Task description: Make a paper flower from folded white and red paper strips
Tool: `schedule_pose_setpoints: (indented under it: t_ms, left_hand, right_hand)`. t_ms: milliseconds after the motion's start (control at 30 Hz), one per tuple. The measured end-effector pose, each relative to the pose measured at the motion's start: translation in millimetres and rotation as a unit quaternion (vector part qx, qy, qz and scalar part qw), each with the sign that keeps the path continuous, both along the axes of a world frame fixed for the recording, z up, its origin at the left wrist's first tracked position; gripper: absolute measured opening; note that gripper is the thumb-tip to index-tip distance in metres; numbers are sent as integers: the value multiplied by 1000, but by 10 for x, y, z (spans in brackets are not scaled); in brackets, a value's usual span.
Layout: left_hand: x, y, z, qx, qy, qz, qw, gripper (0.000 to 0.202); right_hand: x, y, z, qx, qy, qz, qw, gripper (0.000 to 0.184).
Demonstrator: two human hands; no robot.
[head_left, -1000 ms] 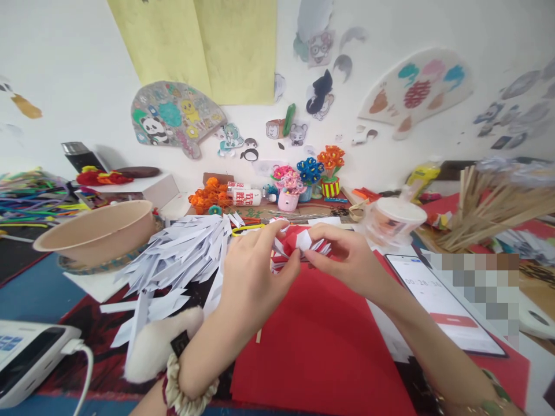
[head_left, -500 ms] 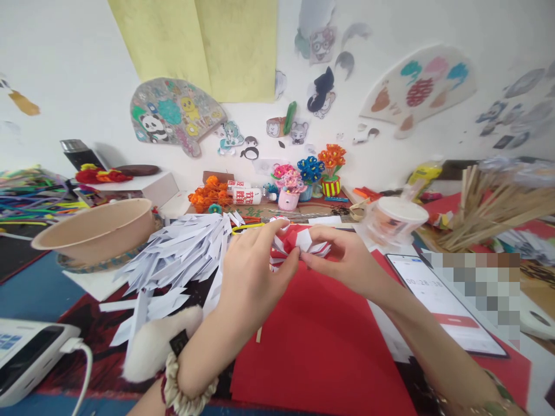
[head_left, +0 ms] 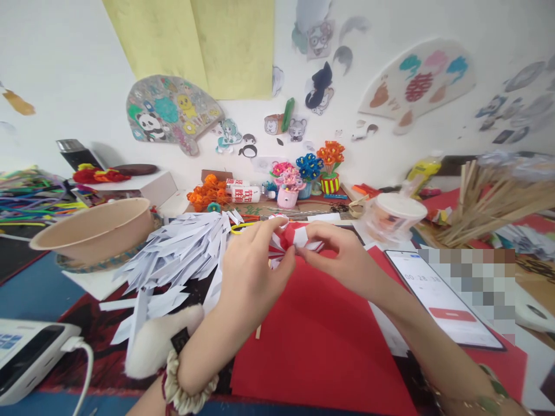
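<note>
My left hand (head_left: 251, 271) and my right hand (head_left: 342, 254) meet above a red paper sheet (head_left: 321, 341) and pinch a small folded red-and-white paper piece (head_left: 291, 238) between their fingertips. Both hands are closed on it, the left from the left side, the right from the right. A cream scrunchie sits on my left wrist. Just left of my left hand lies a heap of white folded paper strips (head_left: 177, 254).
A tan bowl (head_left: 93, 228) stands at the left, a white device with a cable (head_left: 30, 352) at the near left. A phone (head_left: 442, 297) lies at the right, beside a lidded plastic cup (head_left: 392, 216) and wooden sticks (head_left: 489, 199). Small flower pots (head_left: 303, 179) line the back wall.
Both hands have shifted slightly up and left with the paper piece; the fingers have closed tighter around it.
</note>
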State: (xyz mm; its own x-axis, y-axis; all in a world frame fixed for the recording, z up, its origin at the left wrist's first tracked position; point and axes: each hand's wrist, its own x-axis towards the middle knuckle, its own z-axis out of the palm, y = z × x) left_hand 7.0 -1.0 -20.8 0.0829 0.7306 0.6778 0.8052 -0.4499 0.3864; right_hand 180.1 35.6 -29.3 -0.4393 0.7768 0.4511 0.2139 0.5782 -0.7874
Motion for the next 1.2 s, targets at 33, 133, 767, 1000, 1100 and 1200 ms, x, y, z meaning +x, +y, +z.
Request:
schedule_pose_setpoints:
  t_ms: [33,133,767,1000,1100,1200]
  left_hand:
    - [5,0,-5,0,-8,-2,1000,33]
    - [19,1,-19,2,-14,0,1000,33]
    - [36,26,-109,24,27,-2,999,32]
    - [31,15,-26,-2,-33,-36,999,32]
    - [21,19,24,-46,-93,-49,993,29]
    - [23,19,49,-122,-195,-51,972,27]
  right_hand:
    - [-6,-7,-2,14,-11,-9,1000,6]
    - [-24,-24,-12,51,-36,-29,998,6]
    - [-9,9,-37,7,-12,-1,1000,11]
    - [43,31,23,-47,3,54,997,8]
    - [27,14,31,-73,30,34,996,9]
    - [-39,-24,-1,-107,93,13,990,23]
